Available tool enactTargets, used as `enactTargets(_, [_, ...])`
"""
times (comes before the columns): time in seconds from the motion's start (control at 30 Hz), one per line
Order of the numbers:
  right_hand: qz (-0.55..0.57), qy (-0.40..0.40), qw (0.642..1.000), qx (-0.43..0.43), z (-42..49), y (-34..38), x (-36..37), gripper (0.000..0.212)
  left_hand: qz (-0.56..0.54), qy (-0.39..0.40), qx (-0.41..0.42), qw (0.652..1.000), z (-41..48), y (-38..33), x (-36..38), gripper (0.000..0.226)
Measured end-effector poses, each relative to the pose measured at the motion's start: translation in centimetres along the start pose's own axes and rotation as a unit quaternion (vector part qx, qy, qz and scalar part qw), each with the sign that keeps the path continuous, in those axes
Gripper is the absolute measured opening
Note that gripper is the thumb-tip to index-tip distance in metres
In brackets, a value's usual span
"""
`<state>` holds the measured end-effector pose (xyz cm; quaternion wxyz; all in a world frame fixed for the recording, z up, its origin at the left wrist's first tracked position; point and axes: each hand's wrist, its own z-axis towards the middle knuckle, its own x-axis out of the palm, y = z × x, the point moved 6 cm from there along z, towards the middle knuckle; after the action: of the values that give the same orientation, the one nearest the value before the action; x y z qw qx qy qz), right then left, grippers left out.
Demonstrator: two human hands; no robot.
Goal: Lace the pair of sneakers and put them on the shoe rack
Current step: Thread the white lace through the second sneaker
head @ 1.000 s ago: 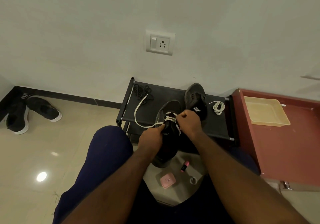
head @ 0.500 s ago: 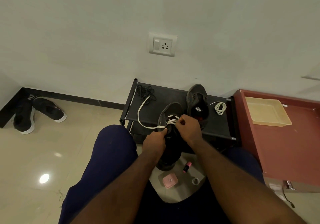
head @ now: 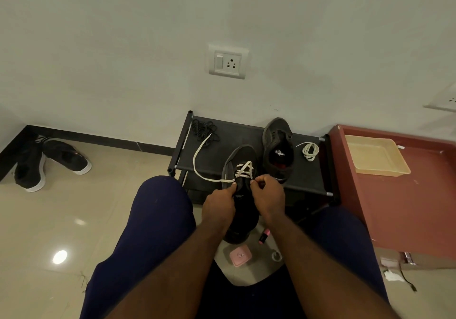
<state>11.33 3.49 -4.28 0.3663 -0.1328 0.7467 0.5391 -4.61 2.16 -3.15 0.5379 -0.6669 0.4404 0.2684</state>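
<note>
The left hand [head: 218, 207] and right hand [head: 267, 195] are each pinching the white lace [head: 244, 169] with curled fingers over a dark sneaker [head: 240, 154] that is leaning toe-first on the rack's [head: 237, 133] near edge, just left of the second sneaker [head: 277, 143] lying there.

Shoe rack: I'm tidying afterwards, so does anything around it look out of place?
Yes. Black laces lie tangled at the far left corner of the rack, a coiled white lace sits beside the unlaced sneaker, and two black shoes lie splayed on the floor at left.
</note>
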Motion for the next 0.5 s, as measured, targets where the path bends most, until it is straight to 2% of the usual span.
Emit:
enactTargets(0.23, [-0.134, 0.066, 0.987, -0.06, 1.6, 1.7, 0.3, 0.01, -0.009, 0.023, 0.002, 1.0, 0.4, 0.8, 0.3, 0.05])
enactTargets(0.33, [-0.15, 0.076, 0.983, -0.079, 2.0, 2.2, 0.2, 0.012, -0.02, 0.034, 0.003, 0.999, 0.5, 0.8, 0.3, 0.051])
enactTargets(0.4, [-0.112, 0.083, 0.988, -0.07, 2.3, 2.5, 0.0, 0.013, -0.017, 0.03, 0.006, 0.999, 0.6, 0.8, 0.2, 0.053])
enactTargets(0.5, [0.069, 0.049, 0.996, 0.021, 2.5, 2.5, -0.6, 0.014, -0.008, 0.02, 0.012, 1.0, 0.6, 0.8, 0.1, 0.055])
